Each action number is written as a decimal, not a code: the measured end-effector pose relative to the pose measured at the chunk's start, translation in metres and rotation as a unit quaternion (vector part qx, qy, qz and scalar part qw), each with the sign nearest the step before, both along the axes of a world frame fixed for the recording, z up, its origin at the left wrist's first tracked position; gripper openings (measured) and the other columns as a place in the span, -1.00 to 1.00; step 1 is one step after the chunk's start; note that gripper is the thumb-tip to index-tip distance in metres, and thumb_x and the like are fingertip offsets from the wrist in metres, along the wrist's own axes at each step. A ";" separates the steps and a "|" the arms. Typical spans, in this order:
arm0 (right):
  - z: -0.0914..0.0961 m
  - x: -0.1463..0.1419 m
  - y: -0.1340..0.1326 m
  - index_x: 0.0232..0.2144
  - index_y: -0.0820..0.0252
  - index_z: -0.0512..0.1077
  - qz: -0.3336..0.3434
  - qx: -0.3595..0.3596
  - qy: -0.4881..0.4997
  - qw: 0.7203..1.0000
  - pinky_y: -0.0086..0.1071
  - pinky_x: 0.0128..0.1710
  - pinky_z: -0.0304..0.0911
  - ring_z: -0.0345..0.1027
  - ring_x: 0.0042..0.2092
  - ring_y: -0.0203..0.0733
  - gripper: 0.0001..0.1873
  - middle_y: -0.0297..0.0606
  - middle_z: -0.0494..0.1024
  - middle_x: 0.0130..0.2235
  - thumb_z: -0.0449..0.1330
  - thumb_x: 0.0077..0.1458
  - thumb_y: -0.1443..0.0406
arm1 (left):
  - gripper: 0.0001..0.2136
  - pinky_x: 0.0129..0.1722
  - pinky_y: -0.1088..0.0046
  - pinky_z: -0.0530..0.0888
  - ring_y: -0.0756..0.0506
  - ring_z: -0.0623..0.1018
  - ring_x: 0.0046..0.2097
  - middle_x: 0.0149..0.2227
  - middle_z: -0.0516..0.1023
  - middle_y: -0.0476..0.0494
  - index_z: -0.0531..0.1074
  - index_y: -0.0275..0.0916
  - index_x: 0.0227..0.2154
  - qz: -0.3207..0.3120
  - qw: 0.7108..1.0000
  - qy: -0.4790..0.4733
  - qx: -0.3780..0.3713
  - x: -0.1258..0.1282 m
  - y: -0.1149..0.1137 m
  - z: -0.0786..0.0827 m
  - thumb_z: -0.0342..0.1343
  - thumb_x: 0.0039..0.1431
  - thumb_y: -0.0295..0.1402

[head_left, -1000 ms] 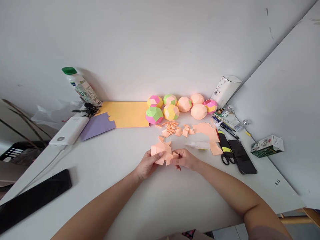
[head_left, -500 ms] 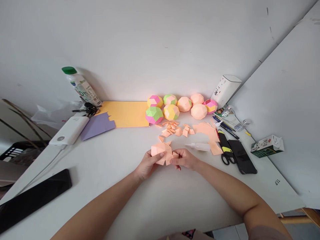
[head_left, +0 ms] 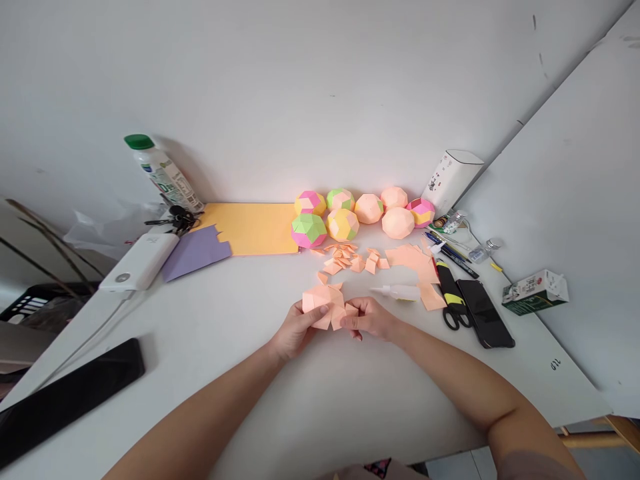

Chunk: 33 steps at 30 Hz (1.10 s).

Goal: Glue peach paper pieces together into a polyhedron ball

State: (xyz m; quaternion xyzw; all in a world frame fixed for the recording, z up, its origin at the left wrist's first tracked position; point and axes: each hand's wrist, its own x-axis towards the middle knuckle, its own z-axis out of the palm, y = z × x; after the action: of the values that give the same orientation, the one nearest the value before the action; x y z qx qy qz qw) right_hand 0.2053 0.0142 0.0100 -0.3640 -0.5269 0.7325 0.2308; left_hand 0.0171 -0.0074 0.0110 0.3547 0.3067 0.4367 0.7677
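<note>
Both hands meet at the middle of the white table [head_left: 210,333] on a part-built peach paper shape [head_left: 323,301] made of joined folded pieces. My left hand [head_left: 295,330] cups it from below left, thumb pressed on its front. My right hand [head_left: 369,317] pinches a small flap at its right edge. Just behind lie loose peach paper pieces [head_left: 350,260] and a small glue bottle [head_left: 400,291] on its side.
Several paper balls [head_left: 345,223] stand against the wall. Orange paper [head_left: 250,227] and purple paper [head_left: 195,252] lie at the left with a power bank [head_left: 139,261], keys and a bottle [head_left: 160,172]. Scissors [head_left: 453,300], a phone [head_left: 485,313], pens and a carton [head_left: 535,292] are right. A black tablet [head_left: 65,397] lies front left.
</note>
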 end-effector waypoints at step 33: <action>0.000 -0.001 0.000 -0.58 0.22 0.28 -0.013 0.001 -0.003 1.000 -0.51 -0.66 0.16 0.22 -0.62 -0.40 -0.67 -0.46 0.35 -0.65 0.33 -0.16 0.16 | -0.80 -0.21 0.34 0.39 -0.17 0.52 -0.24 -0.35 0.57 -0.23 0.51 -0.35 -0.41 0.019 1.000 0.013 -0.021 0.000 0.001 -0.001 0.21 -0.01 -0.28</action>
State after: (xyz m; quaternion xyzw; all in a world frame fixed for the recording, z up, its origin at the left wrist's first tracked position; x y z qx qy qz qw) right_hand 0.2043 0.0145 0.0098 -0.3730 -0.5234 0.7277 0.2394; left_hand 0.0176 -0.0068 0.0102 0.3384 0.3327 0.4395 0.7627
